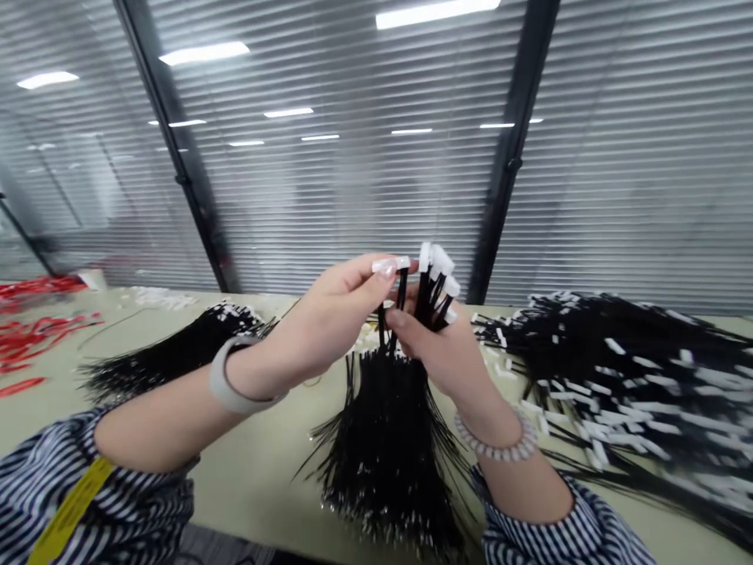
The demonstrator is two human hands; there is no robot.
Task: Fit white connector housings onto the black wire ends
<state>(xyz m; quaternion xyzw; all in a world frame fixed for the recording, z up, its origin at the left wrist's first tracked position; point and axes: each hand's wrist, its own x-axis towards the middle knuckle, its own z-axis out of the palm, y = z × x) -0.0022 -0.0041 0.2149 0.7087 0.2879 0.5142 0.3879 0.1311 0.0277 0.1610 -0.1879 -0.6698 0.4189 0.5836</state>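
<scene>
The pale green desk (252,502) runs across in front of you, and your navy-and-white striped sleeves (76,502) reach in over it, a yellow strap (70,510) lying on the left one. A smooth grey band (232,384) circles your left wrist and a beaded bracelet (500,443) your right. Your left hand (329,314) has a clenched grip, pinching a few thin black wires (401,289) just under a white connector. Your right hand (435,337) clenches a tight sheaf of them, with white plastic connectors (438,267) standing above your fingers. Below, a dense black fan of wire (388,463) spreads onto the desk, its tips glinting silver. Farther off lie a black bundle (176,353) and a big heap (617,377), blurred and cut off at the right edge. Red wires (35,337) sit far left, before slatted blinds (353,173) between black posts (511,149). Your fingers hide how many wires you hold.
</scene>
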